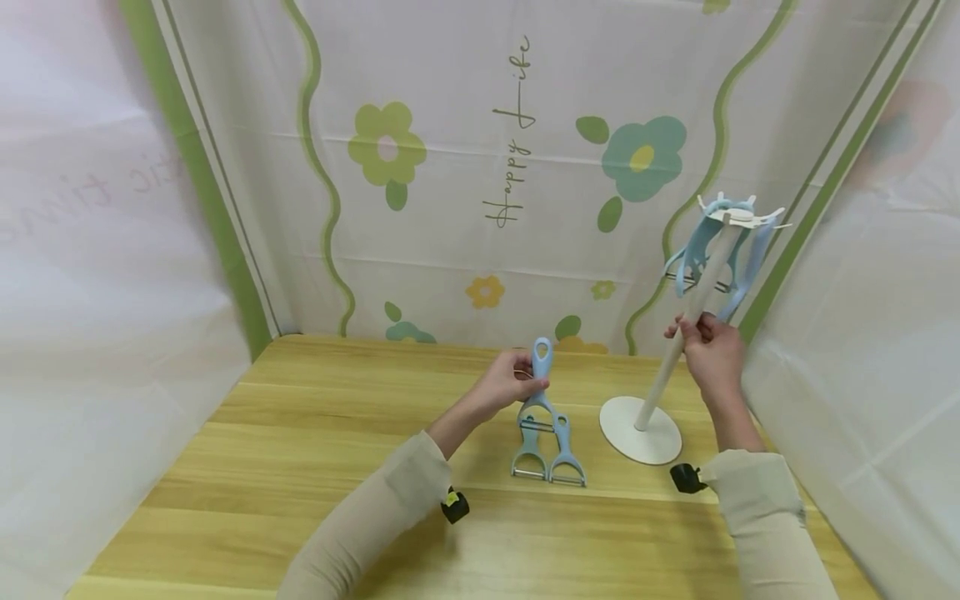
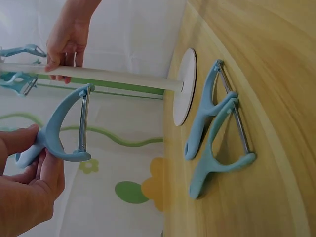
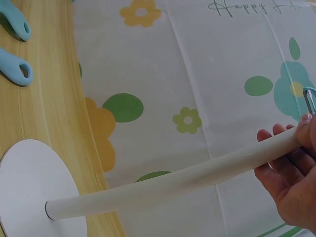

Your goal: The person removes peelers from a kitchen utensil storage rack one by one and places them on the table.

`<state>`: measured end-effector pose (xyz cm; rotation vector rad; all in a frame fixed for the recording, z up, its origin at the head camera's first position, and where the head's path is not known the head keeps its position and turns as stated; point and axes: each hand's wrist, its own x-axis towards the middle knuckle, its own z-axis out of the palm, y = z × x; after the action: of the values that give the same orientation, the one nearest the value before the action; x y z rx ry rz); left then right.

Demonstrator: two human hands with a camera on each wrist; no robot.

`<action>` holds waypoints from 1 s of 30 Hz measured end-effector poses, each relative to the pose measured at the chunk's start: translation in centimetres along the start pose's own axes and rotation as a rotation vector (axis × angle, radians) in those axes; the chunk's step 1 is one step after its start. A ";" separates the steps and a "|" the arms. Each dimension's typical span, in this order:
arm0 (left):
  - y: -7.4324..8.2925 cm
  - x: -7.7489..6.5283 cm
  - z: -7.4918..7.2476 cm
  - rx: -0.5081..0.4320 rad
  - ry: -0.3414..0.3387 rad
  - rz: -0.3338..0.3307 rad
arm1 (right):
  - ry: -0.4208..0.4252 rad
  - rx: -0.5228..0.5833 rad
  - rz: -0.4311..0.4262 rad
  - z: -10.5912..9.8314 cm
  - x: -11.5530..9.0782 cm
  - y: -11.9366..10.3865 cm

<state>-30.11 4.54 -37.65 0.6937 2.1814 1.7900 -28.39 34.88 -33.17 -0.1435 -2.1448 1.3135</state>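
A blue Y-shaped peeler (image 1: 542, 367) is pinched by its handle in my left hand (image 1: 510, 383), raised above the table with its blade end downward. Two more blue peelers lie below it on the wood: one greener (image 2: 210, 158), one lighter (image 2: 203, 116), side by side. My right hand (image 1: 712, 350) grips the white pole (image 1: 663, 379) of a stand (image 1: 641, 432) by its upper part. Several blue peelers (image 1: 701, 242) hang from the hooked white top (image 1: 738, 218) of that stand, partly overlapping one another.
The wooden table (image 1: 300, 433) reaches back to a flower-printed curtain (image 1: 450, 183). More curtain closes in on both sides, near the stand on the right. Small black wrist cameras (image 1: 455, 506) sit under the cuffs.
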 end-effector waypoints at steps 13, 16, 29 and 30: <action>-2.8 -0.8 -1.2 0.002 0.034 -0.055 | -0.011 0.004 0.009 0.0 -0.2 -0.3; -3.4 -1.0 -1.4 -0.008 0.033 -0.067 | -0.019 0.008 0.007 0.0 -0.2 -0.3; -5.3 -1.7 -1.9 0.030 0.046 -0.129 | -0.025 0.006 0.026 -0.1 -0.3 -0.4; -5.5 -1.7 -2.0 0.035 0.046 -0.134 | -0.023 0.002 0.021 -0.1 -0.3 -0.4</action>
<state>-30.73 1.20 -42.73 0.5048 2.2364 1.7217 -28.03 34.68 -32.93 -0.1517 -2.1669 1.3348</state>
